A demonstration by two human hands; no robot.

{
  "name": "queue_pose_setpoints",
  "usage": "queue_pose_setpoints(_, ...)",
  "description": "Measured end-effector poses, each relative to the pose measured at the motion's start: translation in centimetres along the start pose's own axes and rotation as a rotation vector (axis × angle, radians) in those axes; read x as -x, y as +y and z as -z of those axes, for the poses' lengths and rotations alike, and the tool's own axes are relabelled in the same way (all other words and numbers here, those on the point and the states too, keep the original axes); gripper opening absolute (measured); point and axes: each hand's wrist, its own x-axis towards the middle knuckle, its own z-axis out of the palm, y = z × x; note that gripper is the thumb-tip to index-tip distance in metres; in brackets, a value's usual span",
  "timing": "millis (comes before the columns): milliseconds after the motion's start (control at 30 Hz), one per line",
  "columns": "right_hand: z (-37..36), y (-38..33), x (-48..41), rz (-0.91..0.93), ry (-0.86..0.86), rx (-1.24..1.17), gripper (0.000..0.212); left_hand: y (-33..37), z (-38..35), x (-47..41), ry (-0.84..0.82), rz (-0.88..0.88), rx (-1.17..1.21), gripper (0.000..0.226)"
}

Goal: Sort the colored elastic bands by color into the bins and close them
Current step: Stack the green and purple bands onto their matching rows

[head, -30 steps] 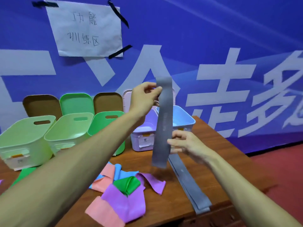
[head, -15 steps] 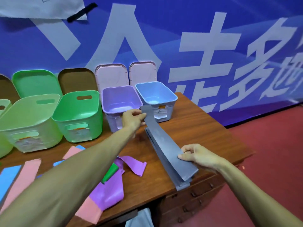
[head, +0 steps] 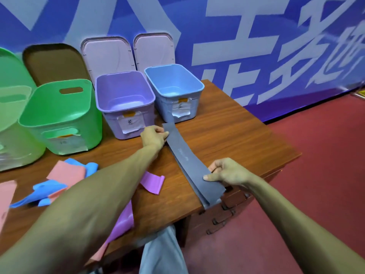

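A grey band (head: 187, 157) lies stretched on other grey strips on the table (head: 237, 139), in front of the purple bin (head: 110, 120) and blue bin (head: 163, 108). The left hand (head: 154, 136) pinches its far end, the right hand (head: 229, 173) its near end. Both bins stand open (lids (head: 106, 56) lean behind), a green bin (head: 92, 125) beside them.

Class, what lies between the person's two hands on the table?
The head view shows a grey elastic band lying along the table, its far end pinched by the left hand, its near end held by the right hand.
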Motion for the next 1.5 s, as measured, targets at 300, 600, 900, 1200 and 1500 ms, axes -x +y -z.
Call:
queue_pose_setpoints(300, -1.5, 0.3, -0.7, -0.05, 0.212, 0.547, 0.03, -1.0, -0.3, 0.6, -0.087, -0.061, -0.315, 0.022)
queue_pose_setpoints(600, -3.1, -1.8, 1.5, 0.1, 0.352, 0.836, 0.036, 0.6, 5.5, 4.9, -0.313, -0.376, -0.436, 0.054)
queue_pose_setpoints(900, -11.0, -8.9, 0.0, 0.347, 0.297, 0.771, 0.033, -2.7, 20.0, 9.7, -0.337, -0.577, -0.712, 0.045)
queue_pose_setpoints(1200, -15.6, -9.3, -2.9, 0.205, 0.024, 1.058, 0.07, -9.7, 27.5, 12.7, -0.222, -0.361, -0.607, 0.043)
queue_pose_setpoints(1500, -13.2, -12.1, -1.1, 0.336, 0.283, 0.799, 0.021, -7.2, 26.8, 13.2, -0.193, -0.466, -0.475, 0.023)
